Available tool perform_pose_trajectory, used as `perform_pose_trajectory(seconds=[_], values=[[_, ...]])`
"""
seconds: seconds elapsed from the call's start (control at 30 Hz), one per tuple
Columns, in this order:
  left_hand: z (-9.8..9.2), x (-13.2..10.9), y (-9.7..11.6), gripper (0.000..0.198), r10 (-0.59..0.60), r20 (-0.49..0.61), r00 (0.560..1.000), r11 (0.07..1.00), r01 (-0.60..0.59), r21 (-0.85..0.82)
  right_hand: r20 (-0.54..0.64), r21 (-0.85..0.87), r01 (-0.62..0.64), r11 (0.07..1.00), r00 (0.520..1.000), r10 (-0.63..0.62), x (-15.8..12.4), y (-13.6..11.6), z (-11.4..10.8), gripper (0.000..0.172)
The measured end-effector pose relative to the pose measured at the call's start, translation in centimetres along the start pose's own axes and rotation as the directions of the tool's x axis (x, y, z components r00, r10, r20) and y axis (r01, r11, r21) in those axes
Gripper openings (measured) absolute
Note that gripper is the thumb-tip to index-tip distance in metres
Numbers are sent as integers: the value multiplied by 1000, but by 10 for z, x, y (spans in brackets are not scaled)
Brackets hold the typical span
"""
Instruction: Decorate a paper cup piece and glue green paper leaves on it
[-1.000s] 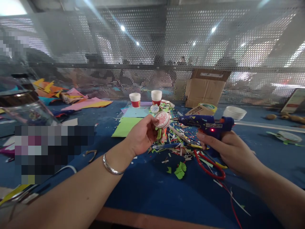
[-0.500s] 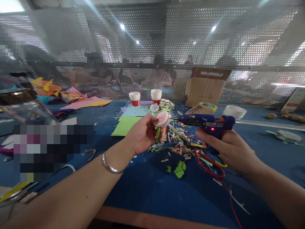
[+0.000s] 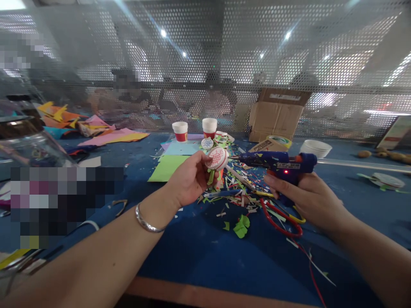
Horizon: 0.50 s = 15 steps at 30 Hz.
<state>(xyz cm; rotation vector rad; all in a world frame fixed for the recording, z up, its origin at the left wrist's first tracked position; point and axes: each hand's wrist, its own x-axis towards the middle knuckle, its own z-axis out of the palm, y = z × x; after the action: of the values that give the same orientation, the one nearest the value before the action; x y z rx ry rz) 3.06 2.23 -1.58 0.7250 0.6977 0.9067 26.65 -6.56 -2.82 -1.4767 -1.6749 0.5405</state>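
My left hand [image 3: 195, 177] pinches a small round white disc [image 3: 217, 158] with a red net pattern on its face, held up over the table. A green paper strip [image 3: 211, 176] hangs from its lower edge. My right hand [image 3: 303, 199] is wrapped round the handle of a blue hot glue gun [image 3: 279, 162] with a lit red light. The gun's nozzle points left and is at the disc's right edge; whether it touches cannot be made out. A clear glue stick [image 3: 359, 163] juts from the gun's rear.
Paper scraps [image 3: 234, 184] lie in a heap below my hands, beside red-handled scissors [image 3: 279, 224]. Paper cups [image 3: 180, 131], a cardboard box [image 3: 278, 117] and stacked white bowls [image 3: 316, 148] stand farther back. Green paper [image 3: 165, 168] lies left; a similar disc [image 3: 387, 180] is at right.
The view has shifted slightly. My hands, the disc and the glue gun keep nearly the same places relative to each other, with the nozzle still at the disc's edge.
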Motion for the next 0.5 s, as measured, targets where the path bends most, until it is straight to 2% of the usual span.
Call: perform_pose_trajectory(seconds=[0.2,0.37,0.5], values=[[1,-1,0,17,-3,-11,1000,1000,3,5,30,-46,-81,996,996,82,-1,-3,-1,58],[0,-1,0,14,-5,-42,999,1000,5,4,36,13,-69,998,997,68,0,-1,1,54],[-2,1,0,14,-14,-25,1000,1000,14,1,30,44,-37,998,999,36,0,-2,1,52]])
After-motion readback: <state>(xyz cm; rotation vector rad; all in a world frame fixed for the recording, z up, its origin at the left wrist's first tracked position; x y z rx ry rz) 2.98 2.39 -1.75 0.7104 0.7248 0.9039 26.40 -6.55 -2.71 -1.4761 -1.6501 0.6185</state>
